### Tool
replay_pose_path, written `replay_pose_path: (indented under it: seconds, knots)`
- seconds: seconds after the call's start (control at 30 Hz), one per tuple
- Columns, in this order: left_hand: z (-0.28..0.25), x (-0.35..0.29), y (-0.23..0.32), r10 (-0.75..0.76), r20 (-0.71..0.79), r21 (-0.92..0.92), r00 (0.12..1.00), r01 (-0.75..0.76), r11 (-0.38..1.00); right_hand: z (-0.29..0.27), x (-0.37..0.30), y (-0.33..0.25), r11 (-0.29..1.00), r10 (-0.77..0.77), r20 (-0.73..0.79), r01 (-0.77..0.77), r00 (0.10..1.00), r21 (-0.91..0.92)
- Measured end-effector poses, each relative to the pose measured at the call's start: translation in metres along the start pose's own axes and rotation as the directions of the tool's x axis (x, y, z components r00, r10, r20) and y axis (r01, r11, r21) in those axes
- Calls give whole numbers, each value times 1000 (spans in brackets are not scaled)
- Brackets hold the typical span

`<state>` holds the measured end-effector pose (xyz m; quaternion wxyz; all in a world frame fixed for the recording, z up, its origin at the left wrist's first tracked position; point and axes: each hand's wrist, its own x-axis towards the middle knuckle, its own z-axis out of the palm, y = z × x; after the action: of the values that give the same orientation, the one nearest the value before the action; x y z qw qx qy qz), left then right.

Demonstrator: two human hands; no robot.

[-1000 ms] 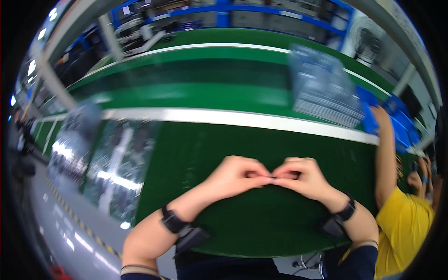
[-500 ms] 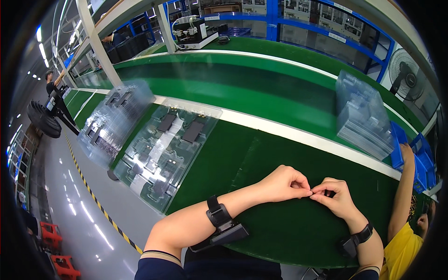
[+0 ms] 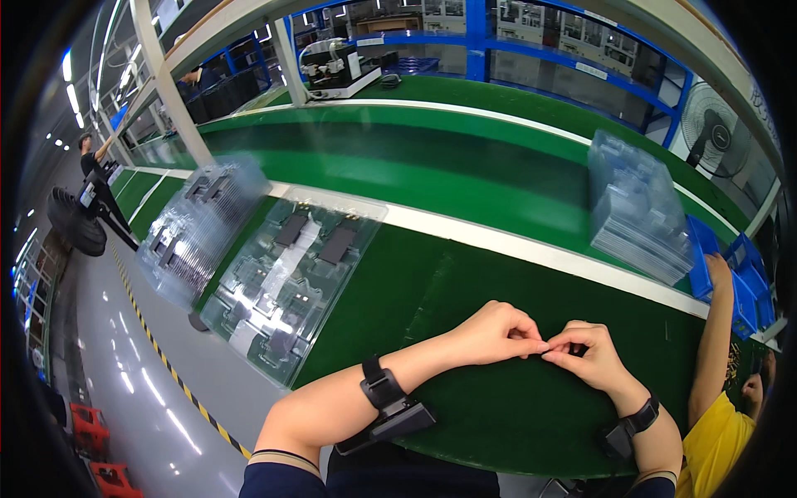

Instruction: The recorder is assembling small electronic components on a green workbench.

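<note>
What changes over this last second is mostly my view: it swings left and steadies, so the clear tray (image 3: 320,290) now shows sharply where it was a blur. My hands barely alter. The left hand (image 3: 498,334) and the right hand (image 3: 585,353) still meet tip to tip above the green counter (image 3: 465,274), thumb and forefinger together on each. Whether a tiny piece is pinched there I cannot tell; if so, it is hidden where the fingertips join. To me that means the fine fingertip work is still under way, and I see nothing newly set down.

Left of my hands, well apart, the tray holds dark rectangular parts (image 3: 338,246), beside a stack of clear trays (image 3: 195,236). To my right, a co-worker's hand (image 3: 719,270) is at the blue bins (image 3: 704,249).
</note>
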<state>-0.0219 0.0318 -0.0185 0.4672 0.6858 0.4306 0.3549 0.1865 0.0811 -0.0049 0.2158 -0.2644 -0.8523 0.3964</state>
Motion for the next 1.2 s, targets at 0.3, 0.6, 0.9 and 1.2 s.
replay_pose_path:
  seconds: [0.3, 0.6, 0.9, 1.2]
  knots:
    - [-1, -4, 1, -28, 2, -7, 1000, 28, 1000, -1, 2, 2, 997, -49, 28, 47, 998, 68]
    - [0, -3, -3, -39, 6, -54, 999, 39, 998, 0, 1, 6, 997, -39, -5, 39, 999, 65]
    - [1, -2, -3, 22, -8, -9, 1000, -22, 1000, -1, -1, 5, 999, 7, -2, -7, 1000, 42]
    - [1, -2, -7, -15, -6, -27, 1000, 15, 1000, 0, 0, 5, 1000, -3, -8, 3, 1000, 28]
